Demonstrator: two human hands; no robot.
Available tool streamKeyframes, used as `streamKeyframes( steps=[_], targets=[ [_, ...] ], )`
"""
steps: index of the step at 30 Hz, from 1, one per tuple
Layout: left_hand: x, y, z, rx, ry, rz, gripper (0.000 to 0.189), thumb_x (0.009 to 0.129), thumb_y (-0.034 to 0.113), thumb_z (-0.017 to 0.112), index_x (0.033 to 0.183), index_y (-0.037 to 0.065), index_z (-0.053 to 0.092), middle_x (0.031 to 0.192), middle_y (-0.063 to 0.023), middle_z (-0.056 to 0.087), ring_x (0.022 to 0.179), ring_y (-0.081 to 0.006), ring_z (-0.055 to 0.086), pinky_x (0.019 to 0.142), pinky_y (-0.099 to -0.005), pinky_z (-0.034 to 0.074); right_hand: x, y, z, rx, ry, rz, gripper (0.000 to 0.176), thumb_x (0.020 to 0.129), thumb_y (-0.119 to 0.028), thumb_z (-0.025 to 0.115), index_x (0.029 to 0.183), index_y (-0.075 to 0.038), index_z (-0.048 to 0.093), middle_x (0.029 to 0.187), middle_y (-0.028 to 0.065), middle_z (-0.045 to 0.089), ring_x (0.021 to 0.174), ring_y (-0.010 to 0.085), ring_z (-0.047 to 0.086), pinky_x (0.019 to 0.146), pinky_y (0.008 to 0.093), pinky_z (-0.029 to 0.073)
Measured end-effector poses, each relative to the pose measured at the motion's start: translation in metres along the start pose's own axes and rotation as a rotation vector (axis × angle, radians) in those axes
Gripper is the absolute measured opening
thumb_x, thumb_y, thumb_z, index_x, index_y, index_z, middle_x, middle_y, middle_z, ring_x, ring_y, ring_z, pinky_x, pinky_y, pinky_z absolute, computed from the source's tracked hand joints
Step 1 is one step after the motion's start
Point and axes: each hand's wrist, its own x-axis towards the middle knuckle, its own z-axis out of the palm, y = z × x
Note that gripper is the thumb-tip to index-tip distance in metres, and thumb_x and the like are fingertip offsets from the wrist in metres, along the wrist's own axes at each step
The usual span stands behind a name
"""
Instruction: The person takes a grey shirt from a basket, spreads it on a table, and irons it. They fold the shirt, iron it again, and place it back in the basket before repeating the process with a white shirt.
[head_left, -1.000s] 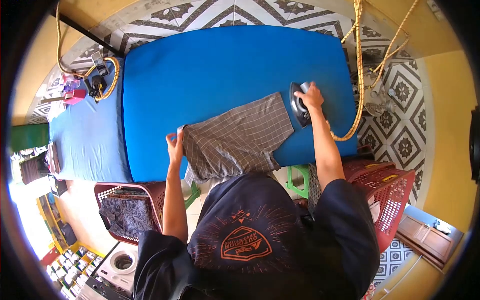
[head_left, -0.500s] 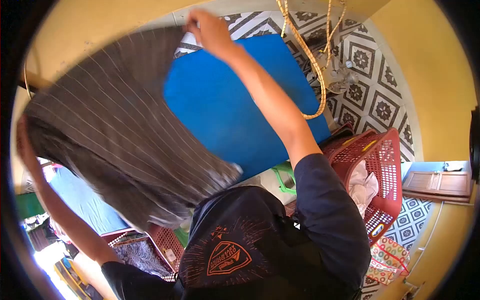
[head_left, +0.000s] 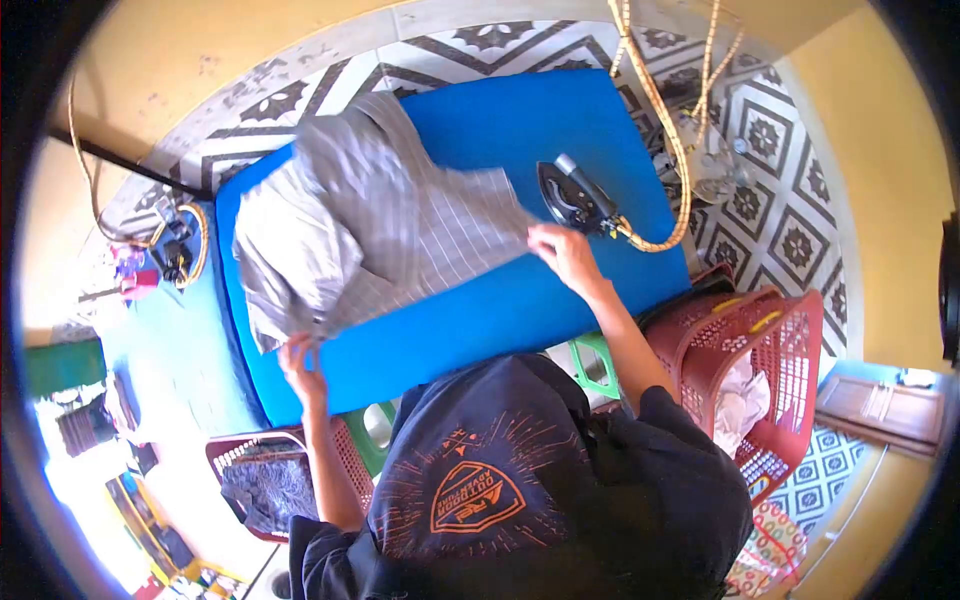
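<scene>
A grey garment with thin white stripes lies bunched and partly billowing over a blue padded board. My left hand pinches its near left edge, low over the board's front side. At the garment's right corner, my right hand has fingers closed on the cloth. A black clothes iron rests on the board just beyond my right hand, with a yellow-wrapped cord running from it. The left part of the garment is blurred by motion.
Red plastic baskets stand at the right, one with pale cloth inside. Another basket with dark patterned cloth is at the lower left. Green stools show under the board. A second cord hangs at the left.
The garment, held up and spread across the left before, has come down onto the board. My right hand has moved right and nearer; my left hand has moved right. The iron has come into view.
</scene>
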Motion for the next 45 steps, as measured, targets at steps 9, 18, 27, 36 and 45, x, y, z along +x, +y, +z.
streamKeyframes(
  steps=[9,18,27,36,45],
  targets=[
    [-0.047,0.010,0.043,0.019,-0.283,-0.132,0.018,0.077,0.014,0.077,0.091,0.006,0.068,0.104,-0.0107,0.067,0.115,-0.0348,0.056,0.105,-0.0491,0.036,0.085,0.118,-0.027,-0.346,0.221,0.316,0.070,0.085,-0.047,0.073,0.133,-0.001,0.050,0.118,0.0263,0.065,0.109,0.0454,0.063,0.093,0.0526,0.050],
    [-0.029,0.045,0.042,0.064,-0.291,-0.229,0.034,0.076,0.022,0.078,0.106,0.010,0.067,0.106,-0.0112,0.064,0.113,-0.0323,0.056,0.105,-0.0482,0.035,0.122,0.151,-0.018,-0.368,-0.058,0.664,0.061,0.068,-0.054,0.083,0.106,-0.008,0.072,0.097,0.0139,0.074,0.092,0.0323,0.072,0.083,0.0447,0.055],
    [-0.018,0.053,0.088,-0.118,-0.227,-0.292,0.021,0.102,0.023,0.054,0.100,0.002,0.056,0.089,-0.0225,0.060,0.083,-0.0425,0.061,0.073,-0.0482,0.047,0.044,-0.062,0.110,-0.271,-0.725,-0.086,0.044,0.074,-0.043,0.082,0.096,-0.006,0.073,0.089,0.0214,0.072,0.088,0.0406,0.071,0.078,0.0507,0.056],
    [-0.048,0.020,0.085,-0.183,-0.135,-0.583,0.027,0.104,0.024,0.050,0.114,-0.001,0.054,0.092,-0.0275,0.065,0.083,-0.0472,0.063,0.071,-0.0527,0.048,0.143,-0.028,0.109,-0.345,-0.445,0.097,0.051,0.069,-0.050,0.083,0.087,-0.004,0.073,0.089,0.0202,0.072,0.084,0.0404,0.070,0.074,0.0500,0.055],
    [-0.051,0.027,0.078,-0.241,-0.036,-0.537,0.020,0.103,0.022,0.052,0.097,0.002,0.054,0.084,-0.0220,0.059,0.073,-0.0421,0.058,0.066,-0.0504,0.044,0.111,-0.091,0.128,-0.285,-0.673,-0.136,0.045,0.070,-0.046,0.082,0.097,-0.011,0.075,0.092,0.0199,0.073,0.089,0.0380,0.071,0.076,0.0484,0.057]
  ],
)
